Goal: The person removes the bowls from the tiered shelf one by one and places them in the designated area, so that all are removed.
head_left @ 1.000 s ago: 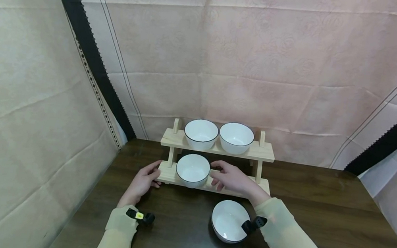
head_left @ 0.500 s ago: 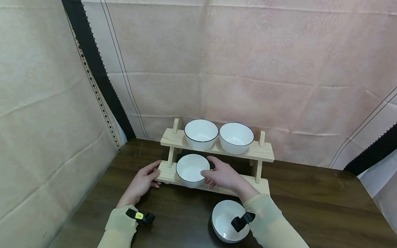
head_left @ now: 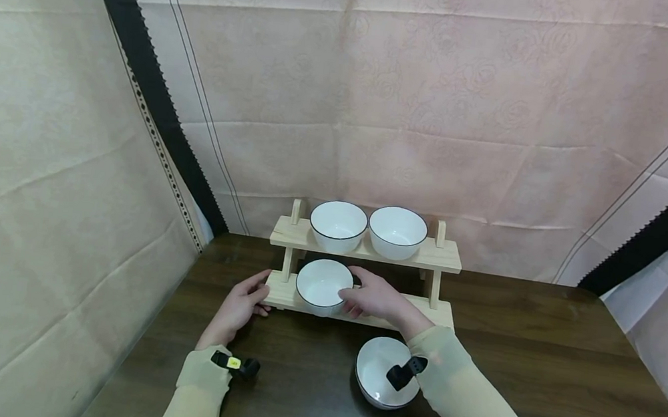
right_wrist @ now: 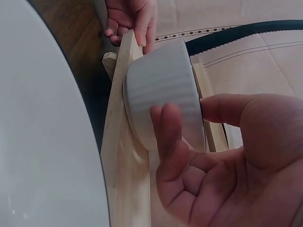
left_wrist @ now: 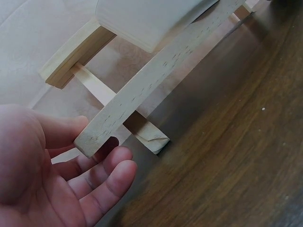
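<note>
A two-tier wooden shelf rack point(head_left: 445, 313) stands on the table. My left hand point(head_left: 242, 305) holds the left end of its lower board point(left_wrist: 111, 125), thumb at the top edge and fingers curled beneath. On that lower tier, toward the left, sits a white bowl with a dark rim point(head_left: 322, 286). My right hand point(head_left: 376, 298) grips this bowl at its right side; in the right wrist view the thumb is at the rim and the other fingers lie along the outer wall point(right_wrist: 165, 78). The bowl stands upright.
Two similar bowls, a left one point(head_left: 338, 226) and a right one point(head_left: 398, 233), stand on the upper tier. Another white bowl point(head_left: 378, 367) sits on the dark wooden table point(head_left: 536, 362) in front, below my right wrist. Pale cloth point(head_left: 440, 111) hangs behind the rack.
My right hand has moved left from beside the lower bowl to its rim and taken hold of it. The left hand and the other bowls have stayed in place.
</note>
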Tool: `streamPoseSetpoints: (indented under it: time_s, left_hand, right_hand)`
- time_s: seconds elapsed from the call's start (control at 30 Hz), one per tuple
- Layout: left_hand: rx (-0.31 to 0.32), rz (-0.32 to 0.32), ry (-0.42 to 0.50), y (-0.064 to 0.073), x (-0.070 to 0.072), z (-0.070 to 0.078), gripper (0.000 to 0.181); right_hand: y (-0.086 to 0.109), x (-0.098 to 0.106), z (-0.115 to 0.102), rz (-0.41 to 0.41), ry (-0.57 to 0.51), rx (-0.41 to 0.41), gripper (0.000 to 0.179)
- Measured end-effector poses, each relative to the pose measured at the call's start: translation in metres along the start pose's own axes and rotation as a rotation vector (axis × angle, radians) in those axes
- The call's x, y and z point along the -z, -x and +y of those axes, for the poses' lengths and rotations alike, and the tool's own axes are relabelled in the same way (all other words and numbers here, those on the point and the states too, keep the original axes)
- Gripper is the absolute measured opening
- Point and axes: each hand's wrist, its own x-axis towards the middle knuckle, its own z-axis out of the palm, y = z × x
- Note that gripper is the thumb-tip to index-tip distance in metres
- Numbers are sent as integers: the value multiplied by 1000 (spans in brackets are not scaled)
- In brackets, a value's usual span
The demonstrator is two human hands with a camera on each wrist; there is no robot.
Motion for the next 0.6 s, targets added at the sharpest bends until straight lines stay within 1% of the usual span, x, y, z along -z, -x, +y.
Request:
streamPoseSetpoints:
  time_s: [0.13,0.2,0.37,0.6]
  left_hand:
    - [2,0,-2,0,0,0,46]
    - [-8,13,-13,-3,0,-6,46]
    - [2,19,-22,-3,0,-6,46]
    - [-7,19,-19,-3,0,-7,46]
  right_hand:
    - [-1,-1,0,3,-4,-8,63]
    - [-2,-2,1,4,-6,-6,62]
    - [-2,-3,1,7,-23,-11,62]
    - [-3,-6,6,8,-67,-16,65]
